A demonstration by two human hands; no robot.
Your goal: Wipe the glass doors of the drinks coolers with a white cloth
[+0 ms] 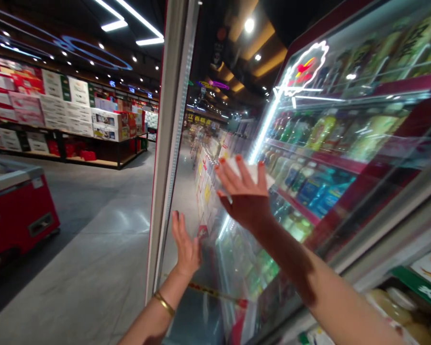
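Observation:
I face a drinks cooler whose glass door (187, 158) stands swung open in front of me. My left hand (185, 247), a gold bangle on its wrist, lies flat and open against the glass of that door. My right hand (244, 191) is raised beside the cooler's shelves, fingers spread, pressing a white cloth (253, 173) to a glass pane. Rows of bottled drinks (319, 184) fill the lit shelves behind it.
A red chest freezer (16, 208) stands at the left on the grey floor. Shelves stacked with boxed goods (57, 112) run along the far left. A long store aisle shows through the glass. Packaged food (409, 311) lies at the bottom right.

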